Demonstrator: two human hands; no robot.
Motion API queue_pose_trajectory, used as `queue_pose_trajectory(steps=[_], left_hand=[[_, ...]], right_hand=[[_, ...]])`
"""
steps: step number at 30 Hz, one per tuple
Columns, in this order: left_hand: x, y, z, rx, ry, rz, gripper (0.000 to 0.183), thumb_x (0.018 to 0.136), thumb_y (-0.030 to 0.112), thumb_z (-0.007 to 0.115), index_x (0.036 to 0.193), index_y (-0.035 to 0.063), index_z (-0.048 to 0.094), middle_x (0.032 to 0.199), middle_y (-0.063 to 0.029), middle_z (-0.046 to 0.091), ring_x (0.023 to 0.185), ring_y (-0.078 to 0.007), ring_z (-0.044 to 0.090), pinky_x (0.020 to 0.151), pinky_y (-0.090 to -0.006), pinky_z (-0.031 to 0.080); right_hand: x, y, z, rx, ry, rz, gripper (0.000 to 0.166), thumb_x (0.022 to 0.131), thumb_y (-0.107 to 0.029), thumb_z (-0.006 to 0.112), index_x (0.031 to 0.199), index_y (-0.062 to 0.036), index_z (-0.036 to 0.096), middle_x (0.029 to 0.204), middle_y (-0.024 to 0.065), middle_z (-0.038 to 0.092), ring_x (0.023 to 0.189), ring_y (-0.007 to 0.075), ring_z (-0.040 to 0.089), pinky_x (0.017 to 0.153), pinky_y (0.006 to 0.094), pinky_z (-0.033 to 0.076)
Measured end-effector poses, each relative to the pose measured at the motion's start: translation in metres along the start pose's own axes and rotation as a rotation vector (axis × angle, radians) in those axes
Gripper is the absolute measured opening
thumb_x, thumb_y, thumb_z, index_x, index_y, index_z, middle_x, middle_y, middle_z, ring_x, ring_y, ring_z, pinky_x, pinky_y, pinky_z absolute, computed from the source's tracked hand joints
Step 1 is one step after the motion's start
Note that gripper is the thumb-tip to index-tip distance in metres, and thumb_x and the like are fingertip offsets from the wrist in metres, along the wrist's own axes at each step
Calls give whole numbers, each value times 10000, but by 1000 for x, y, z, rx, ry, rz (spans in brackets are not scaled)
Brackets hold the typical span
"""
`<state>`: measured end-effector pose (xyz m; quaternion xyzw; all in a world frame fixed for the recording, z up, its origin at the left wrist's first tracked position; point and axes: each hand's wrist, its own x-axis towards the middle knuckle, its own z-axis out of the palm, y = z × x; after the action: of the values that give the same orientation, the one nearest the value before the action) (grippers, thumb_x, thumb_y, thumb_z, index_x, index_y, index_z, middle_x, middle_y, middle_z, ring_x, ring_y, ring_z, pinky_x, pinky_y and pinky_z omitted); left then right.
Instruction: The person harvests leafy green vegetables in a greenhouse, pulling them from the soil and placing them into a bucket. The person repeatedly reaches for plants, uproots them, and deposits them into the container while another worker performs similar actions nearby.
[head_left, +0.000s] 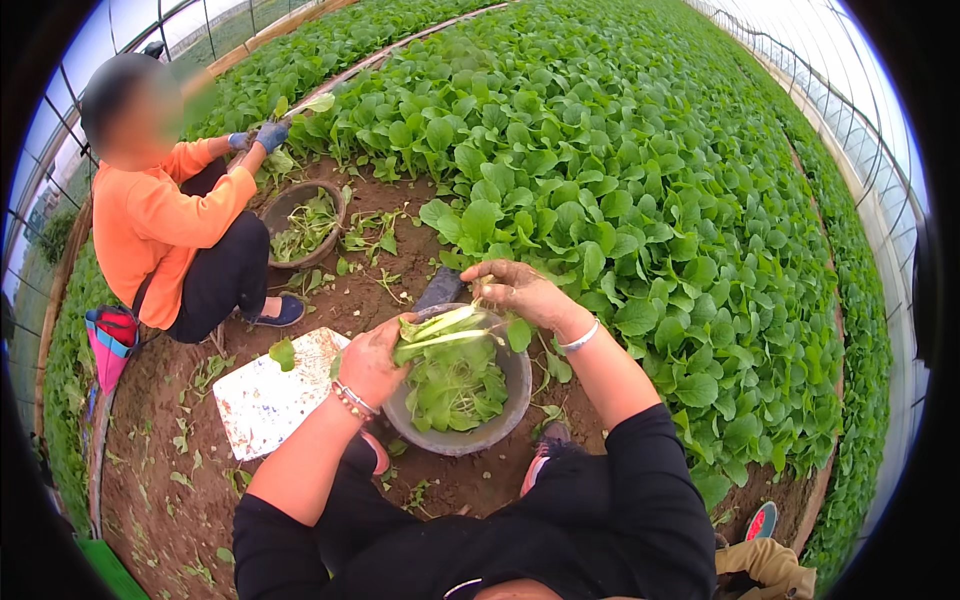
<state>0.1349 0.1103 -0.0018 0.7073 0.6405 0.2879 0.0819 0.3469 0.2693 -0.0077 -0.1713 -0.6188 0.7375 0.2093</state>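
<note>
My left hand (375, 360) is closed around a small bunch of leafy greens (442, 330), its pale stems and root ends pointing right. At those root ends, the thumb and fingers of my right hand (525, 292) pinch a thin pale piece; soil coats the fingers. A single leaf hangs just under the right palm. Below both hands a round grey basin (517, 405) stands on the soil between my feet. Loose picked greens (457, 382) lie inside it. The left hand overlaps the basin's left rim.
Dense rows of leafy plants (637, 195) grow ahead and to the right. At left a co-worker (180, 202) in orange crouches by another basin (341, 232) of greens. A dirty white board (270, 397) lies left of my basin. A dark elongated object (439, 289) touches its far side.
</note>
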Motion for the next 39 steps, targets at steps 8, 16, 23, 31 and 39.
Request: queue_pose_trajectory(steps=[8, 16, 23, 31, 39], left_hand=[[-1, -5, -3, -10, 50, -69, 518, 620, 43, 662, 1109, 135, 518, 933, -108, 618, 821, -306, 597, 704, -360, 490], [-1, -7, -7, 51, 34, -89, 531, 614, 64, 660, 1114, 152, 506, 959, -92, 615, 828, -295, 597, 709, -367, 490], [-3, -26, 3, -166, 119, -249, 501, 661, 90, 648, 1133, 144, 488, 880, -147, 619, 825, -315, 596, 715, -371, 482], [-2, -14, 20, 53, -36, -150, 493, 692, 173, 645, 1142, 154, 442, 968, -91, 596, 849, -285, 590, 709, -372, 483], [-12, -18, 25, 53, -299, -227, 815, 655, 380, 685, 1308, 134, 264, 1131, -185, 482, 1022, -328, 477, 863, -422, 367]], right_hand=[[-5, 44, -32, 9, 201, 81, 286, 830, -81, 583, 1100, -5, 526, 1003, 61, 565, 861, 116, 534, 750, 242, 444], [-3, 23, -7, -47, 119, -36, 377, 854, -159, 553, 1176, 12, 457, 1147, 76, 525, 1014, 173, 510, 891, 303, 397], [5, 42, 12, 164, 70, 39, 666, 783, -134, 653, 1336, -47, 292, 1223, 93, 418, 1041, 143, 449, 841, 258, 397], [20, 38, 42, 448, 241, -93, 307, 833, -54, 564, 1124, -68, 464, 904, 7, 539, 649, 51, 438, 552, 168, 358], [5, 26, 47, -31, 258, -61, 175, 793, -86, 627, 938, -41, 541, 783, 4, 552, 642, 62, 488, 520, 180, 389]])
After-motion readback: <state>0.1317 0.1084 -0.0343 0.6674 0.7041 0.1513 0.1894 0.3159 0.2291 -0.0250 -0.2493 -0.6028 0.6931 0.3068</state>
